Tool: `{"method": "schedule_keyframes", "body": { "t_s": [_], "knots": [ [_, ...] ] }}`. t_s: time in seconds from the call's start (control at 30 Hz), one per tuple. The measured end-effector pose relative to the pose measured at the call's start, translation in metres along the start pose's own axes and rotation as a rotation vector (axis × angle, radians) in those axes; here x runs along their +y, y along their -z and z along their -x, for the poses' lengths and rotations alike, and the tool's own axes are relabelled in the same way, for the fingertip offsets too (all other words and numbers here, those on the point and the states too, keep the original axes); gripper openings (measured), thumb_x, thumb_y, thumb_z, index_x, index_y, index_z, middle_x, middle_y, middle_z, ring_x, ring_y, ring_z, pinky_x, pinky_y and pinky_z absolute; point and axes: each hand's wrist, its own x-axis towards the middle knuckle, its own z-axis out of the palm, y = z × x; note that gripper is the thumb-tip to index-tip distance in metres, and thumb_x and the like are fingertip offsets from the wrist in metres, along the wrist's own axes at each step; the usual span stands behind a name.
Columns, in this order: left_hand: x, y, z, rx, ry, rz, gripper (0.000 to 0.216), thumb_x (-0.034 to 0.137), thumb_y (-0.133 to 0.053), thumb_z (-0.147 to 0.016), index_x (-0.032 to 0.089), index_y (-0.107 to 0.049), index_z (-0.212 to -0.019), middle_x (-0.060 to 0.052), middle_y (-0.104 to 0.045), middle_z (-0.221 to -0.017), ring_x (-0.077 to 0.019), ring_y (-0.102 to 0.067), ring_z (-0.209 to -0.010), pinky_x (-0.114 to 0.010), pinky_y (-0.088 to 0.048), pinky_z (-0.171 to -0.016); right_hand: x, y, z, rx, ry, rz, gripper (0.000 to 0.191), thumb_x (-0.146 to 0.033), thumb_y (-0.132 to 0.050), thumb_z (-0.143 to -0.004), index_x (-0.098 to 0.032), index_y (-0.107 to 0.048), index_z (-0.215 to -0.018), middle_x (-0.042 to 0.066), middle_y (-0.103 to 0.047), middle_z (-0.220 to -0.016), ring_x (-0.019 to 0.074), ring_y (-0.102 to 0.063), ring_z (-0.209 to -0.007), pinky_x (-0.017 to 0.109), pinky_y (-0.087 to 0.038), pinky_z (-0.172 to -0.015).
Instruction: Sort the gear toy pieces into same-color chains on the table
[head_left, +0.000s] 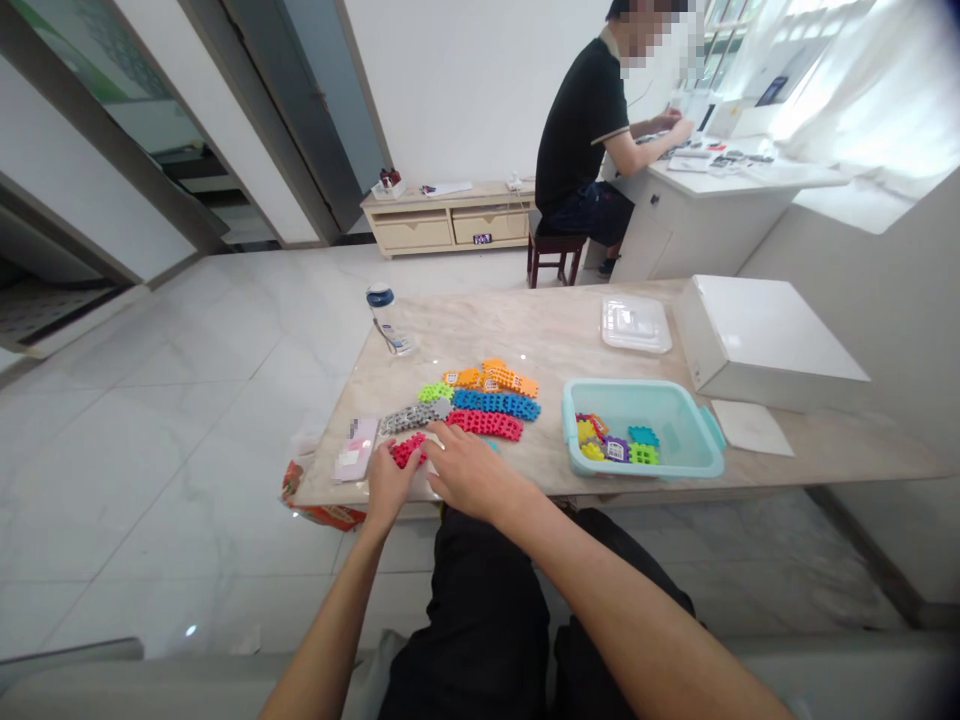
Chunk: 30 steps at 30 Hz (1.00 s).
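Close to the near edge of the table, my left hand [385,482] grips a red waffle block [409,450] with toothed edges and square holes. From the other side my right hand [466,468] has its bent fingers on the same block, partly covering it. Just beyond lie rows of linked waffle blocks: a red row [486,425], a blue row [496,404] and a grey row [415,416]. A green group [435,392] and orange blocks [491,378] sit farther back. A light-blue piece shows partly behind my right hand.
A light-blue bin [645,388] holds several coloured blocks on the right. Behind it are a clear lid [636,324] and a white box [780,325]. A bottle [388,322] stands back left, a pink-white card [355,450] near left. Another person [581,120] sits at a far desk.
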Motion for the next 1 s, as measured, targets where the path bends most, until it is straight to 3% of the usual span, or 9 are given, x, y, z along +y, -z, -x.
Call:
{"method": "schedule_keyframes", "body": {
  "t_s": [0.17, 0.33, 0.5, 0.6, 0.67, 0.73, 0.87, 0.93, 1.0],
  "knots": [
    [0.002, -0.013, -0.003, 0.067, -0.041, 0.038, 0.061, 0.052, -0.067, -0.087, 0.011, -0.058, -0.132, -0.025, -0.067, -0.135, -0.0406, -0.062, -0.136, -0.061, -0.047, -0.121, 0.004, -0.007, 0.001, -0.045, -0.026, -0.011, 0.03, -0.025, -0.064, -0.105, -0.009, -0.066, -0.131, 0.022, -0.059, -0.147, 0.0323, -0.059, -0.136, 0.047, -0.055, -0.113],
    [0.027, -0.005, 0.024, 0.08, -0.147, 0.028, 0.06, 0.044, -0.063, -0.093, 0.007, -0.055, -0.14, -0.033, -0.047, -0.16, -0.0457, -0.034, -0.161, -0.07, -0.025, -0.132, 0.02, -0.017, 0.0, -0.058, -0.043, -0.024, 0.026, -0.024, -0.065, -0.104, -0.012, -0.068, -0.127, 0.02, -0.061, -0.143, 0.0301, -0.059, -0.136, 0.045, -0.052, -0.116],
    [0.076, 0.032, 0.119, -0.074, -0.274, 0.296, 0.05, 0.046, -0.056, -0.105, 0.02, -0.055, -0.148, -0.019, -0.052, -0.162, -0.0327, -0.046, -0.157, -0.059, -0.036, -0.132, 0.034, -0.003, -0.007, -0.041, -0.126, -0.006, 0.024, -0.026, -0.061, -0.107, -0.012, -0.07, -0.125, 0.019, -0.065, -0.135, 0.0285, -0.062, -0.13, 0.043, -0.052, -0.114],
    [0.095, 0.053, 0.192, -0.318, -0.303, 0.33, 0.051, 0.043, -0.051, -0.109, 0.027, -0.049, -0.158, -0.014, -0.059, -0.159, -0.0279, -0.057, -0.148, -0.053, -0.049, -0.125, 0.042, 0.018, 0.007, -0.001, -0.221, -0.004, 0.023, -0.029, -0.061, -0.108, -0.013, -0.072, -0.121, 0.015, -0.069, -0.126, 0.0261, -0.065, -0.124, 0.041, -0.052, -0.113],
    [0.094, 0.066, 0.23, -0.384, -0.429, 0.202, 0.059, 0.042, -0.055, -0.108, 0.031, -0.044, -0.164, -0.011, -0.052, -0.167, -0.0308, -0.049, -0.157, -0.058, -0.046, -0.128, 0.044, 0.033, 0.034, 0.064, -0.289, -0.001, 0.022, -0.028, -0.058, -0.109, -0.015, -0.073, -0.12, 0.014, -0.071, -0.124, 0.0248, -0.066, -0.122, 0.04, -0.052, -0.112],
    [0.085, 0.079, 0.249, -0.328, -0.511, 0.101, 0.071, 0.041, -0.058, -0.106, 0.035, -0.032, -0.172, -0.01, -0.041, -0.175, -0.033, -0.043, -0.161, -0.061, -0.046, -0.128, 0.04, 0.045, 0.075, 0.183, -0.357, 0.036, 0.024, -0.024, -0.054, -0.109, -0.016, -0.073, -0.121, 0.014, -0.072, -0.123, 0.0254, -0.066, -0.121, 0.041, -0.053, -0.111],
    [0.066, 0.098, 0.24, -0.277, -0.612, 0.063, 0.071, 0.035, -0.053, -0.108, 0.04, -0.026, -0.174, -0.008, -0.04, -0.176, -0.0311, -0.045, -0.16, -0.059, -0.051, -0.125, 0.007, 0.045, 0.169, 0.471, -0.431, 0.14, 0.028, -0.019, -0.048, -0.108, -0.018, -0.075, -0.114, 0.013, -0.074, -0.117, 0.0278, -0.067, -0.119, 0.046, -0.052, -0.112],
    [0.061, 0.103, 0.228, -0.269, -0.623, 0.077, 0.068, 0.035, -0.051, -0.109, 0.039, -0.028, -0.173, -0.009, -0.043, -0.174, -0.0302, -0.046, -0.159, -0.059, -0.05, -0.126, -0.018, 0.031, 0.207, 0.625, -0.52, 0.129, 0.028, -0.024, -0.05, -0.108, -0.019, -0.074, -0.122, 0.013, -0.074, -0.12, 0.0277, -0.068, -0.119, 0.046, -0.054, -0.112],
    [0.06, 0.108, 0.222, -0.243, -0.619, 0.082, 0.065, 0.035, -0.05, -0.11, 0.036, -0.03, -0.172, -0.01, -0.044, -0.174, -0.0296, -0.046, -0.159, -0.059, -0.048, -0.128, -0.044, 0.011, 0.232, 0.663, -0.602, 0.131, 0.034, -0.03, -0.051, -0.108, -0.019, -0.07, -0.134, 0.015, -0.072, -0.131, 0.0291, -0.066, -0.126, 0.049, -0.055, -0.113]
  ]
}}
